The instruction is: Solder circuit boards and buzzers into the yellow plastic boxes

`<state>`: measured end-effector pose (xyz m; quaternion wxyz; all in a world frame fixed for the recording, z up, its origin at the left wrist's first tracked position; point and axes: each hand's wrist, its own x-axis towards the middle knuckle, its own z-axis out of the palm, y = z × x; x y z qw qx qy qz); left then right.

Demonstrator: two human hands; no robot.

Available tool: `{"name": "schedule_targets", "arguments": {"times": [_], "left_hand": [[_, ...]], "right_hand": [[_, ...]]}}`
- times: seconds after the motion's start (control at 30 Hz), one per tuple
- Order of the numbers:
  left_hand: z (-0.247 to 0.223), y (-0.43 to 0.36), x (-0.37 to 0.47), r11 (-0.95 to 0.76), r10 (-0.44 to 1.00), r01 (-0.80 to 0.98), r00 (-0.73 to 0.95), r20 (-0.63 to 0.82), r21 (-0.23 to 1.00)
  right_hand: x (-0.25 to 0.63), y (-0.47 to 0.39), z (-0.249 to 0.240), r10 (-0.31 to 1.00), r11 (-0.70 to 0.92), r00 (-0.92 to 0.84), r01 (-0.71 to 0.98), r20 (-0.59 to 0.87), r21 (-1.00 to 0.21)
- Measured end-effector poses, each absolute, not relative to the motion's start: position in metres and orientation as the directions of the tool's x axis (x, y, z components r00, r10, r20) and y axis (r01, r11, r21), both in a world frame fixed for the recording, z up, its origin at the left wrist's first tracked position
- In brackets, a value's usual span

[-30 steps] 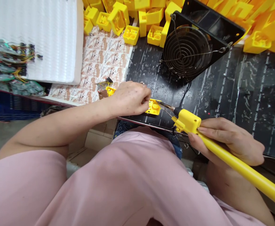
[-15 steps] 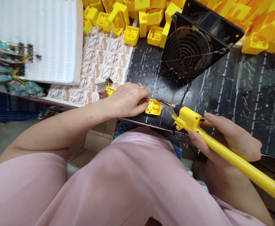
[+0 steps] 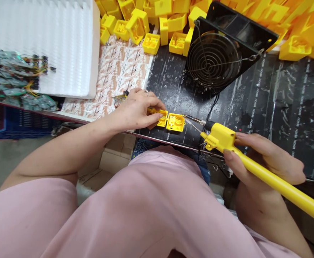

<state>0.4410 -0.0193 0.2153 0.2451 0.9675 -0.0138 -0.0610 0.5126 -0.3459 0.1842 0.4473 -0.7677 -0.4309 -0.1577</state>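
Observation:
My right hand (image 3: 264,157) is wrapped round a yellow soldering tool (image 3: 222,136), whose metal tip points left. Just left of that tip, a small yellow case half (image 3: 175,122) lies open side up on the black bench mat. My left hand (image 3: 139,109) has its thumb and fingers on a second yellow case piece (image 3: 162,119), right beside the first. Part of that piece is hidden under the fingers. Behind my left hand some thin wires with a dark connector (image 3: 125,94) show on the printed sheet.
A black fan (image 3: 213,61) stands at the back, its cable running forward. Yellow boxes (image 3: 151,43) are heaped along the far side. Green circuit boards (image 3: 9,79) with wires lie on a white foam block (image 3: 65,46) at the left.
My left hand has shifted left, and the second case piece now shows under its fingers beside the first. My right hand and the soldering tool have moved slightly right.

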Motion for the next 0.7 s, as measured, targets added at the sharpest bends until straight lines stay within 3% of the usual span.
{"name": "schedule_targets", "arguments": {"times": [0.1, 0.27, 0.53, 0.7], "left_hand": [[0.216, -0.026, 0.441, -0.911, -0.026, 0.01, 0.996, -0.081, 0.412], [0.204, -0.041, 0.441, -0.957, 0.013, 0.006, 1.0, 0.021, 0.29], [0.209, -0.029, 0.433, -0.863, -0.001, -0.011, 1.0, 0.019, 0.506], [0.209, -0.037, 0.437, -0.944, 0.037, 0.015, 0.998, 0.06, 0.329]], "right_hand": [[0.512, -0.347, 0.184, 0.541, -0.251, 0.578, 0.805, 0.611, -0.538], [0.506, -0.343, 0.185, 0.464, -0.285, 0.654, 0.749, 0.597, -0.599], [0.508, -0.35, 0.18, 0.454, -0.261, 0.648, 0.753, 0.612, -0.604], [0.51, -0.35, 0.179, 0.445, -0.247, 0.633, 0.766, 0.633, -0.593]]}}
